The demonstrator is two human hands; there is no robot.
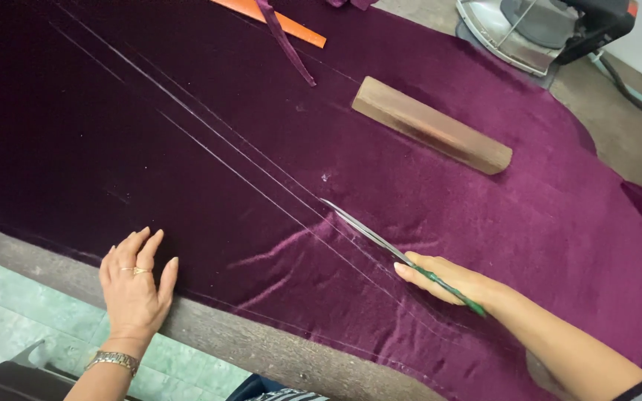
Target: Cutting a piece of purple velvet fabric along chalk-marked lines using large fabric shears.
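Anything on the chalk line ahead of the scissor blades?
Nothing visible. The scissors in the right hand point up a bare chalk line on the purple velvet. The wooden block lies to the right of it; the left hand rests left of it.

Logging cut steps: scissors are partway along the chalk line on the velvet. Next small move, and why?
Probably close the scissors and slide them further along the chalk line. The right hand has the blades lying on that line, which runs on ahead, and the left hand lies flat on the purple velvet.

Long scissors [369,236] with green handles lie angled, blades parted, along chalk lines on purple velvet cloth [209,126].
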